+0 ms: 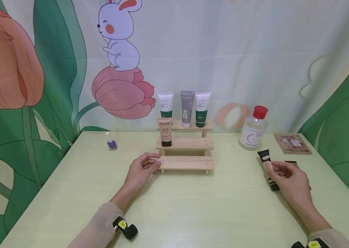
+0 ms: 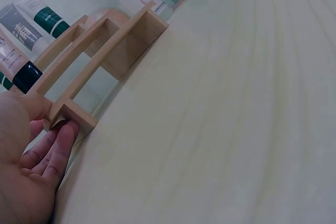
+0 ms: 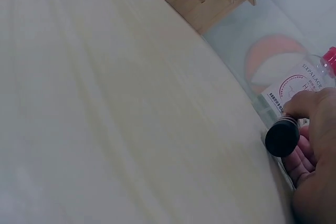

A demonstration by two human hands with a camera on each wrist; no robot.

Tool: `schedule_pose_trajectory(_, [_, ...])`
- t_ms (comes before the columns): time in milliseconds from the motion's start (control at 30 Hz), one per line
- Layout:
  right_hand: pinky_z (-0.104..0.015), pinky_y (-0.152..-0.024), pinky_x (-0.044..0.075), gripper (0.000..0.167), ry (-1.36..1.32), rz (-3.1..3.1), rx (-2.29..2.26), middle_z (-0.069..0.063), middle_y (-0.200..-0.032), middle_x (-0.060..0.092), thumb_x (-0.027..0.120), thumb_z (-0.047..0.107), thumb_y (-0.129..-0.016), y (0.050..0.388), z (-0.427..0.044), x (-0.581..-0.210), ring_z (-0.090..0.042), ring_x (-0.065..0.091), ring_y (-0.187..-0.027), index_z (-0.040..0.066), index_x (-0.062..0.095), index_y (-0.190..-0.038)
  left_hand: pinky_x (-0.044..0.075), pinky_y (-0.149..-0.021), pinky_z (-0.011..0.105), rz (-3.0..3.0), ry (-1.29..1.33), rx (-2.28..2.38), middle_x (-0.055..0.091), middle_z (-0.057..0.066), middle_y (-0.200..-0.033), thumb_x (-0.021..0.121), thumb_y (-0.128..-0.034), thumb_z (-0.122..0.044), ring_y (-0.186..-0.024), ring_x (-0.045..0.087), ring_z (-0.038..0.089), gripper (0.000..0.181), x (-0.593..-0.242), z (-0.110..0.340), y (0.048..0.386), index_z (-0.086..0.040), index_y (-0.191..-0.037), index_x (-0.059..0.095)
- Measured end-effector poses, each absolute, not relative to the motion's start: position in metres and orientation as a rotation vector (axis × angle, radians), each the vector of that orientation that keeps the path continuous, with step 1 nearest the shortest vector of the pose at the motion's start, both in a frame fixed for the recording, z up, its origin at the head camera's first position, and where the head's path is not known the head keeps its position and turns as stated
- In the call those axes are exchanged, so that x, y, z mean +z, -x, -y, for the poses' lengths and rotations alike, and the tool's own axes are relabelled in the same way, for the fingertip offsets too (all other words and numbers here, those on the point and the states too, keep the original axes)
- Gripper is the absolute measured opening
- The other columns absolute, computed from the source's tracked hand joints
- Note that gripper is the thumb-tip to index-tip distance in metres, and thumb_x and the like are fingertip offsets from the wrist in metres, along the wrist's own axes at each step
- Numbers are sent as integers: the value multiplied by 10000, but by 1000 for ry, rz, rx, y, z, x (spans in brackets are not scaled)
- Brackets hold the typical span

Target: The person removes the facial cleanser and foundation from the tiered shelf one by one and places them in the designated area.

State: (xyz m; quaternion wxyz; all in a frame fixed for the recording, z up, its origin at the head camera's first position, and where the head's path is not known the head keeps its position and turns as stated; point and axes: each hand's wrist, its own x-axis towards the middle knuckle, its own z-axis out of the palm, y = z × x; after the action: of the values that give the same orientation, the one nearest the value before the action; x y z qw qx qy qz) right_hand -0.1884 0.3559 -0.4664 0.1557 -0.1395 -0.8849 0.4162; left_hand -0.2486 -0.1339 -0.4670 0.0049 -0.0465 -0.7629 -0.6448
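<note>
Two narrow pinches | left hand point(image 1: 141, 169) on smooth, pale wooden rack point(image 1: 187, 163), lowest step's left end | right hand point(image 1: 293, 182) on slim tube point(image 1: 266, 163), flat crimp point(image 1: 263, 153), round black cap point(image 1: 274, 186) | tube right of rack, near clear bottle point(image 1: 252, 133); long axis slanting, crimp forward-left, cap toward person

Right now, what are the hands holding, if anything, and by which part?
The right hand holds a black-capped tube around its middle; the left hand grips the wooden stand at the left end of its lowest shelf.
</note>
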Motion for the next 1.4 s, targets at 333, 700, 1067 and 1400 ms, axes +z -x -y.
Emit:
schedule_pose_trajectory(333, [-108,-652,543,556,380,2557,1132,-128,-1205,732,797,497,-1030,188,-357,-465,-39,611,-896,48,743,-1354,684,-891,317,2355,167,-2051,782,182,-1150,756,-1076,-86,-973,765,208,265,-465,133,249,-45,-1338,746])
schedule_pose_trajectory(700, [-103,-653,545,569,369,2561,1106,-132,-1184,729,789,529,-1026,187,-358,-468,-25,613,-877,42,748,-1317,682,-880,305,2355,166,-2056,784,181,-1147,761,-1073,-90,-960,758,185,268,-467,134,249,-46,-1337,749])
schedule_pose_trajectory(1067, [-58,-677,515,614,405,2553,1136,-191,-1259,701,767,476,-1053,185,-358,-467,-21,582,-906,-11,676,-1416,678,-854,274,2382,142,-2039,791,133,-1114,771,-1066,-88,-953,765,178,261,-469,134,250,-80,-1326,758])
schedule_pose_trajectory(1400, [10,-784,457,511,354,2395,1087,-118,-1333,651,790,268,-1048,183,-355,-463,-64,596,-1033,44,650,-1486,681,-870,289,2371,155,-2054,785,156,-1131,768,-1068,-87,-962,759,175,264,-469,135,250,-60,-1330,754])
